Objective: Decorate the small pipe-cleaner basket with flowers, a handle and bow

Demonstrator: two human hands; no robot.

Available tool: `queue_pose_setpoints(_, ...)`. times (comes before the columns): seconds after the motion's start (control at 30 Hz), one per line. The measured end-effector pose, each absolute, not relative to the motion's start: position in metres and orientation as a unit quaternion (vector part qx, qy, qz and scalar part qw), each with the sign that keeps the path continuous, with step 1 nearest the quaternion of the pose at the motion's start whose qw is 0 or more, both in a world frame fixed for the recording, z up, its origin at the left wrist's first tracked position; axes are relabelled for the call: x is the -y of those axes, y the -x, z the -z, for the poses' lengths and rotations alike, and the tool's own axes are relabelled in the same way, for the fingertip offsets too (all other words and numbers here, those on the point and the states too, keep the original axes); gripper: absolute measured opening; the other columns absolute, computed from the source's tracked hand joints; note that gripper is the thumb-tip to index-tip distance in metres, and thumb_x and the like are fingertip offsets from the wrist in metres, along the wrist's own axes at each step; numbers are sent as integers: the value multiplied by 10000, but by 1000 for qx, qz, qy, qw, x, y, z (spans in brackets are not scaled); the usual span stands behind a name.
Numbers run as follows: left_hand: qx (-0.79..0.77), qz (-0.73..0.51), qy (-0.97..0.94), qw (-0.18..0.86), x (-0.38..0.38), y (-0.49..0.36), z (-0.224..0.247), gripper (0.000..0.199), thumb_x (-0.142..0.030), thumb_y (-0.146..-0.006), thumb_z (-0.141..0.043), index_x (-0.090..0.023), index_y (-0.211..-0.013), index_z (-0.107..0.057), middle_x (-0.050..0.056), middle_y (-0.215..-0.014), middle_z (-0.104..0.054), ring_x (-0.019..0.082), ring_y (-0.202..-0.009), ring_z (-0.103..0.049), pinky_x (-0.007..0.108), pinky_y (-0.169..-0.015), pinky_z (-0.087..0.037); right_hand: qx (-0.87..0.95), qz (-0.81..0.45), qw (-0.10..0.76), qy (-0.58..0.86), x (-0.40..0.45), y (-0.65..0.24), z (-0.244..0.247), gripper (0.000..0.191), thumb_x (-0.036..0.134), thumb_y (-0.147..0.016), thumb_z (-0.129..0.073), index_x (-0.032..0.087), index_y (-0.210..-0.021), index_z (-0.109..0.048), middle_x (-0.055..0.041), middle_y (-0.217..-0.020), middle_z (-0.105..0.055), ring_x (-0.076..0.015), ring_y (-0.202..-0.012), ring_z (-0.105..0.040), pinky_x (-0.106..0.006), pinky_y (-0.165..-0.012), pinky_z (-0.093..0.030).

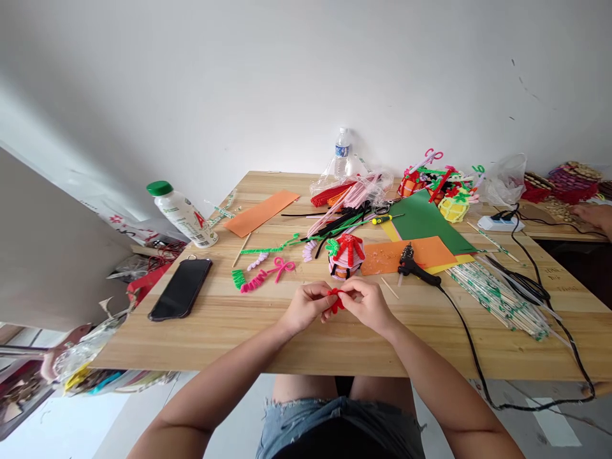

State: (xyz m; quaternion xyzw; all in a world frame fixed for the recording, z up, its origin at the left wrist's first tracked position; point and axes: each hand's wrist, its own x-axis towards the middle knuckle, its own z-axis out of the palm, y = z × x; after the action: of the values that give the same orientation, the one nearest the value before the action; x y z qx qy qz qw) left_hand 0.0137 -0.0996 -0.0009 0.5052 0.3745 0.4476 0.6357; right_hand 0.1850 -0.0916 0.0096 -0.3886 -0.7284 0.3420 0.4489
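Observation:
Above the front part of the wooden table, my left hand [310, 308] and my right hand [367, 306] meet, fingertips pinched on a bent red pipe cleaner [338, 302]. It looks looped into petal-like shapes, partly covered by my fingers. Just beyond my hands stands a small pink, red and black pipe-cleaner house [352, 258] with a green flower on its left side. Coiled green [238, 279] and magenta [254, 281] pipe cleaners lie to the left. A black glue gun [414, 266] rests on an orange sheet [382, 254] to the right.
At left are a phone [182, 289] and a green-capped bottle [184, 213]. Loose pipe cleaners [342, 191] and a water bottle [342, 153] stand behind. Wrapped sticks [500, 299], scissors [521, 284] and a power strip [501, 222] lie right. The glue gun's cord [466, 338] hangs over the front edge. Another person's hand [593, 217] shows far right.

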Motion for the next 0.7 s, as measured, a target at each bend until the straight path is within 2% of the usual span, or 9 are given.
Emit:
queue_pose_setpoints(0.07,-376,-446,-491,647,100,-15,3,350,-418,-701,-777,-99,-616,-661,10,-627,-595,68,-425,-533,182,-351,-447,757,-275,465,368,91,-183,-8,141,190,-817,-592,187,-692,-657,-56,-719,-661,-146,-638,-614,-241,-543,-515)
queue_pose_setpoints(0.13,-377,-446,-476,658,100,-16,4,339,-405,-688,-785,-100,-612,-659,10,-617,-600,70,-422,-532,178,-345,-436,761,-263,470,362,91,-183,-8,152,192,-829,-578,188,-705,-666,-62,-726,-665,-146,-642,-614,-240,-543,-513)
queue_pose_setpoints(0.3,-373,-489,-436,657,100,-18,5,331,-379,-683,-788,-104,-562,-648,-3,-549,-581,74,-410,-524,184,-352,-431,676,-431,436,409,91,-187,-11,181,310,-845,-598,166,-900,-692,-94,-875,-698,-134,-565,-633,-240,-472,-536)
queue_pose_setpoints(0.4,-378,-508,-422,649,100,-18,5,326,-381,-684,-791,-104,-571,-663,5,-541,-598,79,-433,-537,191,-388,-461,645,-466,422,435,92,-187,-12,186,339,-818,-641,163,-869,-675,-46,-702,-670,-134,-498,-613,-242,-450,-530)
queue_pose_setpoints(0.5,-373,-482,-432,665,98,-18,6,322,-397,-682,-794,-93,-633,-698,34,-595,-641,101,-494,-578,205,-431,-494,646,-457,427,437,92,-187,-11,169,332,-812,-644,165,-831,-663,-13,-600,-625,-136,-476,-604,-240,-455,-519)
queue_pose_setpoints(0.6,-365,-452,-439,685,96,-16,7,334,-408,-678,-796,-85,-671,-711,54,-627,-660,121,-524,-600,229,-458,-514,679,-416,430,426,91,-188,-11,137,291,-829,-607,166,-817,-661,-32,-659,-650,-124,-481,-597,-227,-448,-493)
queue_pose_setpoints(0.7,-366,-441,-443,690,96,-17,7,323,-401,-679,-795,-89,-691,-715,46,-607,-650,119,-507,-596,230,-461,-510,731,-319,437,415,90,-187,-9,115,223,-832,-578,172,-763,-655,-53,-709,-673,-119,-524,-589,-217,-462,-464)
